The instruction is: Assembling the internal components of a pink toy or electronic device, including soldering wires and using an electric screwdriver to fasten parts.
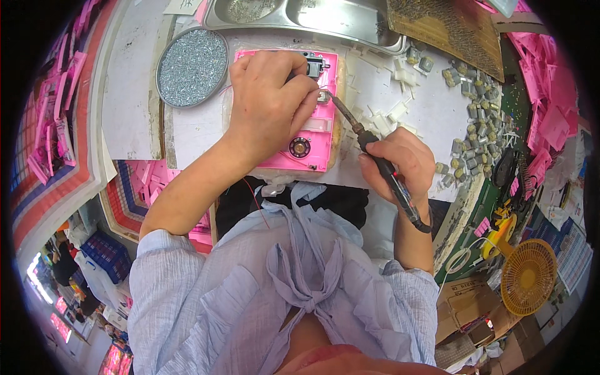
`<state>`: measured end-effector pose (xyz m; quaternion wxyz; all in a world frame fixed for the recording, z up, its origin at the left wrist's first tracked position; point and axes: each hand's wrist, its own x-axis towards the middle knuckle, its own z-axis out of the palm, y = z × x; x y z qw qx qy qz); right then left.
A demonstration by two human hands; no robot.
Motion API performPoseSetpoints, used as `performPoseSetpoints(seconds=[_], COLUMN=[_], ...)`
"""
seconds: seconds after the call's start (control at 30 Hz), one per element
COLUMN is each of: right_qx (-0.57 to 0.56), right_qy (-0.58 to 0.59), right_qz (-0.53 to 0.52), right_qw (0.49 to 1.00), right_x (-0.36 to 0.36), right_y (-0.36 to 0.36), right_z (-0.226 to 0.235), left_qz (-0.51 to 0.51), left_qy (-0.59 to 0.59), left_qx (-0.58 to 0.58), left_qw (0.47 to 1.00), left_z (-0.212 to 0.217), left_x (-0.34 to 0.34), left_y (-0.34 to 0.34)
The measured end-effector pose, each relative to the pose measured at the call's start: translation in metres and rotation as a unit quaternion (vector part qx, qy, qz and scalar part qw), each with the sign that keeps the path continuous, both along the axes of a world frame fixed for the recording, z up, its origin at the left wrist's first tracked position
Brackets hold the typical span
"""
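In front of me a pink plastic casing (pixel 322 134) lies open on the table. My left hand (pixel 269 103) rests over its upper left part, fingers curled together; whatever they pinch is hidden beneath them. A soldering iron (pixel 347 115) is in my right hand (pixel 409 164), gripped by its black handle. The iron's tip meets, or nearly meets, a small silvery motor (pixel 323 97) inside the casing, close to my left fingertips. Also in the casing are a black part (pixel 314 66) near the top and a round speaker (pixel 299 147) near the bottom. A thin red wire (pixel 255 199) hangs off the near side.
A round dish (pixel 159 78) of small screws stands left of the casing, with a metal compartment tray (pixel 284 24) behind. To the right lie white plastic pieces (pixel 400 112), many small motors (pixel 478 125) and a brown board (pixel 447 34). A yellow fan (pixel 529 278) stands at the lower right.
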<state>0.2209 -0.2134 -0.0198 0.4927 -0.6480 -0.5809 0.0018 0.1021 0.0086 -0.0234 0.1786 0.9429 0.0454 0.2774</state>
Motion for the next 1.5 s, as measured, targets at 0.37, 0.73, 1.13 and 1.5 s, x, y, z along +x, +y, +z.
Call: performPoseSetpoints(seconds=[0.37, 0.73, 1.13, 1.5], right_qx=[-0.015, 0.007, 0.01, 0.018], right_qy=[-0.031, -0.023, -0.009, -0.005], right_qz=[0.006, -0.008, -0.023, -0.029], right_qw=[0.999, 1.0, 1.0, 0.999], right_x=[0.0, -0.003, 0.001, 0.0], right_y=[-0.001, 0.001, -0.01, -0.013], right_z=[0.003, 0.001, 0.005, 0.007], left_qz=[-0.003, 0.0, -0.002, -0.017], left_qy=[0.003, 0.0, -0.004, -0.017], left_qx=[-0.002, -0.002, 0.006, -0.024], left_qw=[1.0, 1.0, 1.0, 0.999], left_z=[-0.002, -0.001, 0.002, 0.006], left_x=[-0.001, -0.001, -0.002, -0.008], left_y=[0.001, -0.001, 0.0, 0.001])
